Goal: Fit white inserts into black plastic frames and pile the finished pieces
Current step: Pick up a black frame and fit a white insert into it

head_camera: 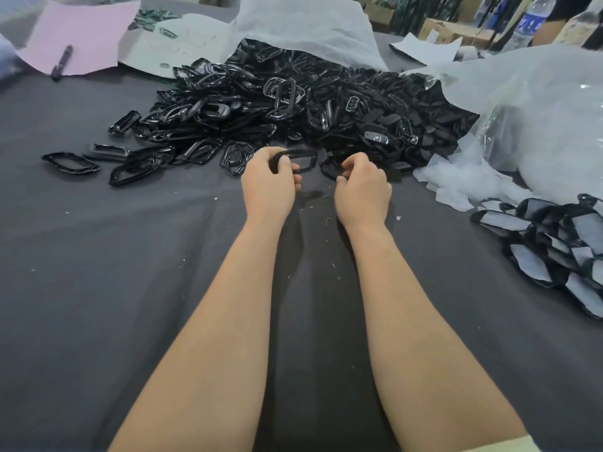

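Pinching one black frame (pixel 301 160) in my left hand (pixel 269 184) at the near edge of the heap (pixel 326 102), twelve o'clock, I'd steady it flat before seating an insert, while my right hand (pixel 362 182) curls beside it, on what I cannot tell, finished pile (pixel 554 249) at three o'clock.

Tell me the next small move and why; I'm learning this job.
Probably bring the right hand to the frame and seat an insert in it. The left hand grips that frame at the near edge of the pile, and its opening looks empty. Whether the curled right hand already holds an insert, I cannot tell.
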`<state>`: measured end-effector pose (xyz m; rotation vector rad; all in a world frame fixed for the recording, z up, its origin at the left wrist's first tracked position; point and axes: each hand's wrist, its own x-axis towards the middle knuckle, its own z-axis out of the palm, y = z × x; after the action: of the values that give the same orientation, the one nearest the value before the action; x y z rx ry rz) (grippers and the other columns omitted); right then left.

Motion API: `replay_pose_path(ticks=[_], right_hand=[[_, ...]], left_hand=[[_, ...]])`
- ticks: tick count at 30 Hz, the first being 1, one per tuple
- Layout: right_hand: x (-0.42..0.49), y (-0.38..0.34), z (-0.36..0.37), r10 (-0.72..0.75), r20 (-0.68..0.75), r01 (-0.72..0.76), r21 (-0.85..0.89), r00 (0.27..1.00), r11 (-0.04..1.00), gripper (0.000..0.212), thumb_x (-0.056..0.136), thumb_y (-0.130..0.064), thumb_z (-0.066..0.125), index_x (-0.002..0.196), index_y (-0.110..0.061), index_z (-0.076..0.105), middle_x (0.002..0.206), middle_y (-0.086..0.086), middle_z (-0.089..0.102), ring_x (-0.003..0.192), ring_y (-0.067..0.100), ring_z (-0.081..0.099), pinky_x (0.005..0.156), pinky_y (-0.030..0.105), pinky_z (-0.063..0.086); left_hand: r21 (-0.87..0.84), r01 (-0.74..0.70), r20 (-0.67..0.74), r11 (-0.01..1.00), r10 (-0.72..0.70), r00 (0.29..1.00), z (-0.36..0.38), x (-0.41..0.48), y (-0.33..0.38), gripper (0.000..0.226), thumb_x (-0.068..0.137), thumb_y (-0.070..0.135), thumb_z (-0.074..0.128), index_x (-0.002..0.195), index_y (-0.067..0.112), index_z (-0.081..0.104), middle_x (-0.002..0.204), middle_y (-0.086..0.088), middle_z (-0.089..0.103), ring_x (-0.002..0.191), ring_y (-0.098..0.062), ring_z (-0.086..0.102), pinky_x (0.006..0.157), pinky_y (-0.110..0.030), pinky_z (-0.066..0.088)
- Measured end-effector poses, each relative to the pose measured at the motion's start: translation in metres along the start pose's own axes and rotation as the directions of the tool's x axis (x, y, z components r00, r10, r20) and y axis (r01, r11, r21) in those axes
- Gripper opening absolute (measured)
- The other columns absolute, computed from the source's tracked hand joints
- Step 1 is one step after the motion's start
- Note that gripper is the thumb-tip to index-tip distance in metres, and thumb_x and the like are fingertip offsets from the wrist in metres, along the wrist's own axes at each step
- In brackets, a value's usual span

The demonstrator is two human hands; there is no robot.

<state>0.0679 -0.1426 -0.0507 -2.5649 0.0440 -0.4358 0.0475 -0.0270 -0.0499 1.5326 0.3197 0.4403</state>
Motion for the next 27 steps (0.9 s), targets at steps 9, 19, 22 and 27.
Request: replay_pose_path(ticks=[9, 19, 22, 27], right_hand=[[0.001, 0.002, -0.002, -0.023, 0.088, 0.029, -0.073, 0.996, 0.997, 0.028, 0.097, -0.026, 0.048, 0.122, -0.022, 0.06, 0.123, 0.006, 0.056, 0.117, 0.028, 0.046, 0.097, 0.036, 0.032], [-0.006, -0.002, -0.007, 0.026, -0.171, 0.071, 0.538, 0.985, 0.84, 0.01, 0.091, -0.006, 0.056, 0.093, -0.015, 0.053, 0.096, 0.008, 0.061, 0.077, 0.014, 0.053, 0.076, 0.022, 0.043], [-0.005, -0.007, -0.008, 0.043, -0.07, 0.02, 0.714, 0.997, 0.699, 0.021, 0.091, -0.004, 0.057, 0.084, -0.023, 0.05, 0.078, 0.002, 0.063, 0.068, 0.013, 0.058, 0.073, 0.028, 0.048], [-0.007, -0.012, -0.008, 0.01, 0.012, -0.016, 0.767, 1.0, 0.641, 0.014, 0.089, -0.009, 0.061, 0.081, -0.021, 0.059, 0.081, 0.0, 0.063, 0.079, 0.017, 0.06, 0.084, 0.043, 0.053]], left_hand=[[0.04, -0.074, -0.098, 0.996, 0.077, 0.992, 0.006, -0.004, -0.002, 0.013, 0.099, 0.008, 0.043, 0.102, 0.016, 0.052, 0.079, 0.005, 0.062, 0.063, -0.007, 0.06, 0.072, -0.034, 0.059], [0.04, -0.068, -0.06, 0.997, 0.07, 0.996, 0.005, -0.001, -0.003, 0.02, 0.097, 0.006, 0.043, 0.105, 0.021, 0.054, 0.08, 0.009, 0.065, 0.074, -0.012, 0.065, 0.081, -0.038, 0.058], [0.006, -0.065, -0.035, 0.998, 0.065, 0.997, 0.006, 0.001, -0.003, 0.02, 0.097, 0.006, 0.044, 0.104, 0.021, 0.056, 0.079, 0.008, 0.066, 0.067, -0.007, 0.063, 0.08, -0.037, 0.058], [-0.131, 0.009, -0.006, 0.991, -0.01, 1.0, 0.005, 0.003, 0.0, 0.022, 0.1, 0.007, 0.039, 0.105, 0.016, 0.059, 0.082, 0.002, 0.066, 0.059, -0.004, 0.06, 0.073, -0.03, 0.057]])
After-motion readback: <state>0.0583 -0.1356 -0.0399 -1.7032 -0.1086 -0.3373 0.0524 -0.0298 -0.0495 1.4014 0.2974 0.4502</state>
